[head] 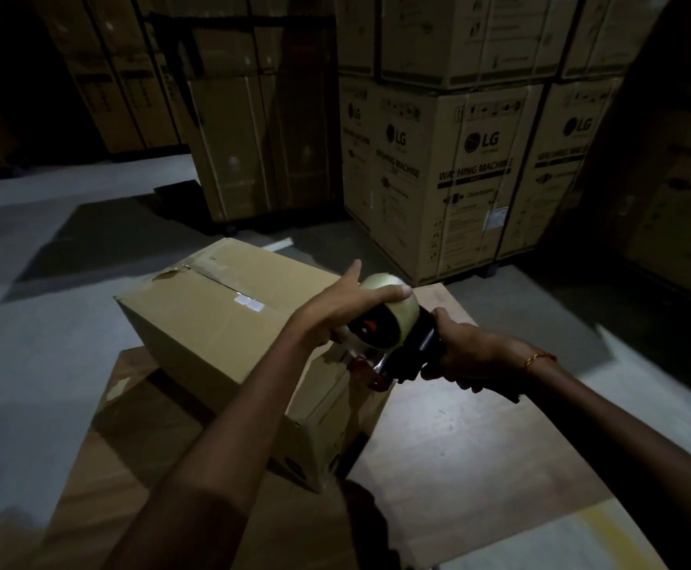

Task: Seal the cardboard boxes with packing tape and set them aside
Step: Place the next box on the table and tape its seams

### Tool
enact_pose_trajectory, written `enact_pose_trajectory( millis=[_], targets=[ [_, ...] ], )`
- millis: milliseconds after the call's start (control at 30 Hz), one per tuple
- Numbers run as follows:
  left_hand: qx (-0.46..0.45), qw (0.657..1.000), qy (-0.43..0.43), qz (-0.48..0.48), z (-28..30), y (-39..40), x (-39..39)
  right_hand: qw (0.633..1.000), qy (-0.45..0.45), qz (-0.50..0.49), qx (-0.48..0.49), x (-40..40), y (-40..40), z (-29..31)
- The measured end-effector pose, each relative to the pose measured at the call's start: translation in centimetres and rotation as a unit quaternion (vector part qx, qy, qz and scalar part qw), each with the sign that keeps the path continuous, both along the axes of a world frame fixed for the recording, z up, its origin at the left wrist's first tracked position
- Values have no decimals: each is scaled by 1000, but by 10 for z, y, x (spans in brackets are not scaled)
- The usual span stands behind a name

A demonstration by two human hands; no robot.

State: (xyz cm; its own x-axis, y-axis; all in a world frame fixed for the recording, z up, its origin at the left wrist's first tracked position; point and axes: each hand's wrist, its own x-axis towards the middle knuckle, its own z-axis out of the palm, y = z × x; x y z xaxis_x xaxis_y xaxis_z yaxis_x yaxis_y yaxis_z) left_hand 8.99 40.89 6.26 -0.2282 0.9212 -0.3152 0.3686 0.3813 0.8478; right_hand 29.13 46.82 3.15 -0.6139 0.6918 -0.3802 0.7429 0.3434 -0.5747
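Observation:
A brown cardboard box (220,322) lies on a flat cardboard sheet (459,438), its top flaps closed with tape along the seam. A tape dispenser (393,343) with a pale roll of packing tape (393,310) sits at the box's near right edge. My left hand (335,310) lies over the roll, fingers curled round it with the index finger pointing away. My right hand (471,355) grips the dispenser's black handle.
Tall stacks of large printed appliance cartons (467,178) stand close behind and to the right. More wrapped cartons (253,137) stand at the back left. Grey concrete floor (48,322) spreads to the left. The scene is dim.

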Motion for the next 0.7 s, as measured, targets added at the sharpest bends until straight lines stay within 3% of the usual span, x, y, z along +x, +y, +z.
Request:
enact_pose_trajectory(
  millis=[233, 367, 700],
  targets=[
    [17, 997, 71, -24, -3, 23, 0, 999, 3, 4, -53, 2, 9, -2],
    [23, 997, 69, -34, -1, 24, -3, 999, -16, 5, -49, -2, 7, 7],
    [93, 995, 11, -29, -18, -3, -12, 990, -74, 14, 118, -13, -12, -3]
  ],
)
